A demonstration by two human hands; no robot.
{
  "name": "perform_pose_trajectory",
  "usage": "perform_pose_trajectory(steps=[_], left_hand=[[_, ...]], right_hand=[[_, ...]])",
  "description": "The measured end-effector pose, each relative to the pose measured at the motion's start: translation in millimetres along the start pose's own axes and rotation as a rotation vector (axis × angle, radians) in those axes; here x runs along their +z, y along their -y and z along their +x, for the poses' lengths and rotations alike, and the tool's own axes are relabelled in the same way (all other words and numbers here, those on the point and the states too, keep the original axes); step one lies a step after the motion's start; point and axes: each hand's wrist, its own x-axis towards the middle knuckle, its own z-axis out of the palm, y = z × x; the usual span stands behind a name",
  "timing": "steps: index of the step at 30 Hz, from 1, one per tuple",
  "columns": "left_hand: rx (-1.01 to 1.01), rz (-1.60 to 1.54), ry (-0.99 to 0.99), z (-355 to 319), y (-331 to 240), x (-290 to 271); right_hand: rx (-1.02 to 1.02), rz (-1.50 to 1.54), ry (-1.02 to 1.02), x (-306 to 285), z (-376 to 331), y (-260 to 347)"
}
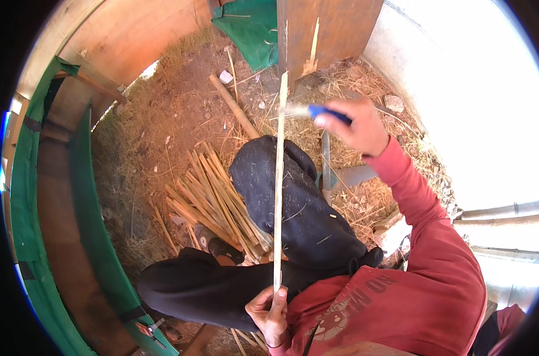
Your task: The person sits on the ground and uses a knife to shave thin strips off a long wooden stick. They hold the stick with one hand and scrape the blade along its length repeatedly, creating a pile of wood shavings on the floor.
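A long, thin strip of bamboo point(279, 196) runs upright through the middle of the view, across my dark trousers. My left hand point(269, 316) pinches its near end, thumb on top, close to my body. Its far end reaches the brown wooden board point(329, 32) at the top. In my right hand point(359, 126) is a knife point(330, 113) with a blue handle, gripped with closed fingers. The knife's pale blade, blurred by motion, points left and meets or nearly meets the strip near its far end; I cannot tell if they touch.
A pile of split bamboo strips point(213, 199) lies left of my knee beside my shoe point(209, 242). Beyond the knee a bamboo pole point(234, 107) rests on ground strewn with shavings. Green sheeting point(97, 237) and wooden panels stand left, a bright white wall point(459, 89) right.
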Motion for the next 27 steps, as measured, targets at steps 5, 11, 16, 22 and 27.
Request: perform_pose_trajectory(steps=[5,11,16,22,27], left_hand=[[0.053,-0.017,0.021,1.4,-0.4,1.0],[0.08,0.034,0.002,1.7,-4.9,11.1],[0.102,0.049,-0.026,0.8,-4.2,13.2],[0.1,0.015,-0.03,0.6,0.6,13.4],[0.095,0.011,-0.013,1.2,3.4,11.1]], right_hand=[[-0.163,0.023,0.127,27.5,-24.0,21.0],[-0.159,-0.064,-0.051,46.5,-20.1,6.5],[-0.056,-0.162,-0.108,44.1,-9.4,-6.9],[-0.063,-0.167,-0.102,39.6,-5.2,-13.9],[-0.185,-0.085,-0.152,54.0,-21.7,-6.4]])
